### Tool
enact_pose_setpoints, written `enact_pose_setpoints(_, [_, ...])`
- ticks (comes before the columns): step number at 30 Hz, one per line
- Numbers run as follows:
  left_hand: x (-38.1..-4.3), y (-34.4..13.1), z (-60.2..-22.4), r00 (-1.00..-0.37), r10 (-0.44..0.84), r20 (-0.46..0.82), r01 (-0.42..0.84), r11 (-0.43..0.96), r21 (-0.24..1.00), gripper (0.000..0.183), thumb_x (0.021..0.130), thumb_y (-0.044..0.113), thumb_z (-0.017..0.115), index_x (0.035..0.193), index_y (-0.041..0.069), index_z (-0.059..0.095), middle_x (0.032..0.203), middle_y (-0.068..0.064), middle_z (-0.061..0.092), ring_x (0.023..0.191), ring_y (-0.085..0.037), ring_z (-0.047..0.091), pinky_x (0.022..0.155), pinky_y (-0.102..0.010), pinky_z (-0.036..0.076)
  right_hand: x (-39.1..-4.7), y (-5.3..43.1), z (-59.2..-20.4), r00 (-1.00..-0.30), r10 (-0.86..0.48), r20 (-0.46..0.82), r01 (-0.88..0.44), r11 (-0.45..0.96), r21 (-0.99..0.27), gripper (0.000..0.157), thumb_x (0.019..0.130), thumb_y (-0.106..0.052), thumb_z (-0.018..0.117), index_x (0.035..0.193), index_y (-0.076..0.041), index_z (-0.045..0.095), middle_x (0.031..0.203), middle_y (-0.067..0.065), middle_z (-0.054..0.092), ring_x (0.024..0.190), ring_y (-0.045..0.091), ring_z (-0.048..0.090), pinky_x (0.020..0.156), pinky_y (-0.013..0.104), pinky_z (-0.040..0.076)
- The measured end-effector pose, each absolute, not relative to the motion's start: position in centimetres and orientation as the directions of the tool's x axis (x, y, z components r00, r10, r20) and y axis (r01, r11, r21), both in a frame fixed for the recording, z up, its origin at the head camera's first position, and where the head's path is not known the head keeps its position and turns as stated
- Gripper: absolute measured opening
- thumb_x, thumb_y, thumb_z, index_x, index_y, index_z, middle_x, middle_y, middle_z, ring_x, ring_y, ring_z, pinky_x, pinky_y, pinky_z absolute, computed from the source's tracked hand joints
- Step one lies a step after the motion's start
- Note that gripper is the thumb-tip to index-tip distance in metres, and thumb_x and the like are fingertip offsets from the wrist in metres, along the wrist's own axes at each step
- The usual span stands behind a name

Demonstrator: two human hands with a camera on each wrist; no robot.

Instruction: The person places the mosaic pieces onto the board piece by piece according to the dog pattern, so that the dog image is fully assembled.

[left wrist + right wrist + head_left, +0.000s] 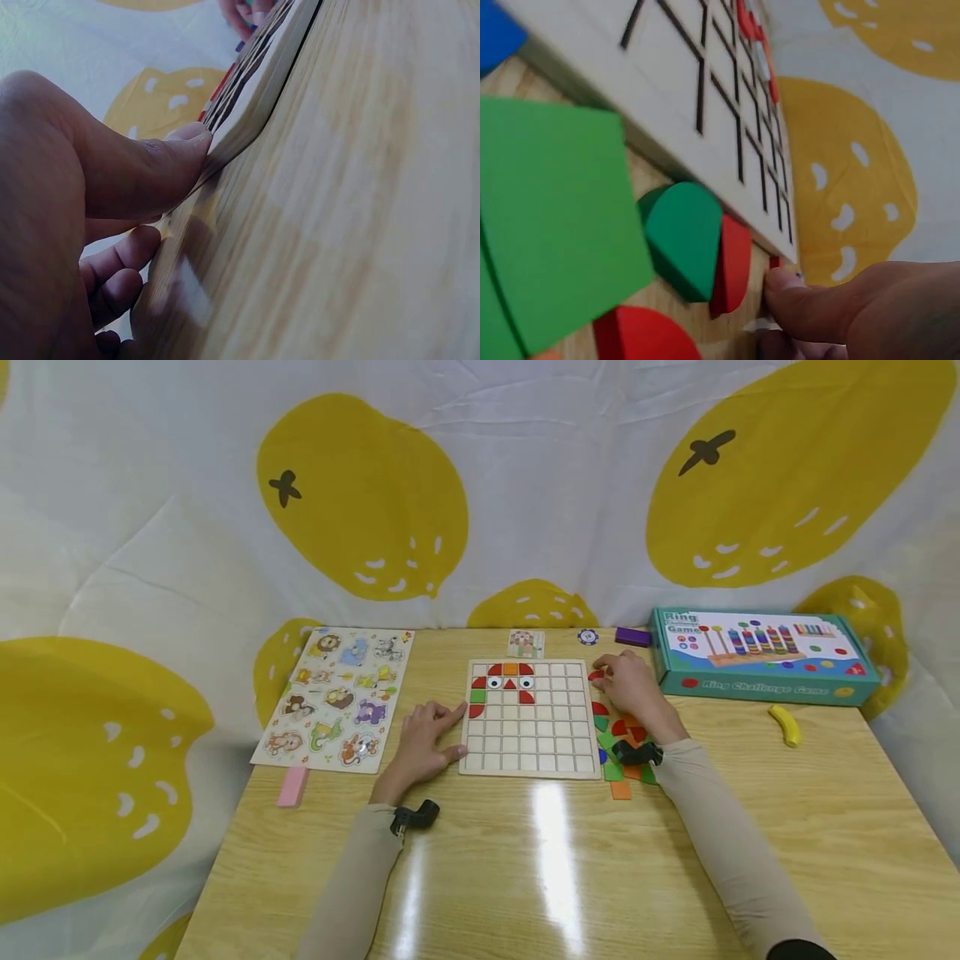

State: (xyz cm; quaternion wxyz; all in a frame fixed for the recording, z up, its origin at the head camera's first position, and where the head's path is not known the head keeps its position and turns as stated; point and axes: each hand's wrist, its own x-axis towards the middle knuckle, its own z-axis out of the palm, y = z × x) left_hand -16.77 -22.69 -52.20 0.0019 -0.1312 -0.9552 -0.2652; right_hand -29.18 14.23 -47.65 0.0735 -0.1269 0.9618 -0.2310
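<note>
A wooden grid board (531, 739) lies in the middle of the table, with red, green, orange and eye-marked pieces set in its upper left squares. At its left edge my left hand (422, 745) rests, thumb and index finger spread and touching the rim; the left wrist view shows the thumb (169, 169) against the board's side. My right hand (632, 683) is just beyond the upper right edge, pinching a small red piece (596, 676), mostly covered by the fingers in the right wrist view. Below that hand lie loose red, green (555, 217), orange and blue pieces.
An animal puzzle board (339, 697) lies at the left, with a pink block (292, 787) below it. Behind the grid are a pattern card (527, 644), a poker chip (588, 637) and a purple block (633, 637). A ring game box (761, 656) and toy banana (785, 726) sit at the right.
</note>
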Motion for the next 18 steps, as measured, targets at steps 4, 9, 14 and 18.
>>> enact_pose_setpoints(4, [-16.8, -22.8, -52.2, -0.966, 0.250, 0.064, 0.247, 0.825, 0.508, 0.076, 0.083, 0.040, 0.073, 0.151, 0.027, 0.041, 0.119, -0.008, 0.050, 0.101, -0.024, 0.040, 0.088, -0.041, 0.028, -29.4, 14.5, -48.2, -0.962, -0.264, -0.071, -0.199, 0.854, -0.480, 0.027, 0.092, -0.020, 0.070, 0.113, -0.002, 0.065, 0.105, 0.018, 0.060, 0.096, 0.034, 0.051, 0.084, 0.048, 0.043])
enact_pose_setpoints(9, [-16.7, -22.6, -52.1, -0.965, 0.252, 0.066, 0.249, 0.819, 0.517, 0.076, 0.083, 0.040, 0.074, 0.151, 0.026, 0.042, 0.118, -0.008, 0.049, 0.101, -0.025, 0.040, 0.087, -0.041, 0.028, -29.3, 15.3, -48.6, -0.962, -0.270, -0.032, -0.214, 0.827, -0.520, 0.023, 0.095, -0.023, 0.067, 0.106, -0.007, 0.054, 0.089, 0.013, 0.059, 0.078, 0.029, 0.053, 0.069, 0.040, 0.042])
enact_pose_setpoints(14, [-16.8, -22.7, -52.1, -0.960, 0.266, 0.085, 0.272, 0.820, 0.503, 0.075, 0.084, 0.041, 0.072, 0.150, 0.024, 0.043, 0.117, -0.009, 0.050, 0.099, -0.025, 0.041, 0.086, -0.042, 0.029, -28.7, 15.4, -48.8, -0.952, -0.293, 0.086, -0.277, 0.712, -0.645, 0.021, 0.093, -0.028, 0.068, 0.102, -0.013, 0.057, 0.088, 0.008, 0.067, 0.075, 0.022, 0.062, 0.067, 0.032, 0.048])
enact_pose_setpoints(18, [-16.8, -22.8, -52.1, -0.961, 0.264, 0.084, 0.270, 0.822, 0.501, 0.074, 0.084, 0.041, 0.072, 0.150, 0.024, 0.042, 0.117, -0.009, 0.050, 0.100, -0.024, 0.041, 0.087, -0.042, 0.029, -27.8, 14.6, -48.7, -0.943, -0.285, 0.170, -0.308, 0.561, -0.769, 0.021, 0.085, -0.033, 0.077, 0.095, -0.017, 0.067, 0.089, 0.003, 0.071, 0.078, 0.018, 0.068, 0.069, 0.027, 0.054])
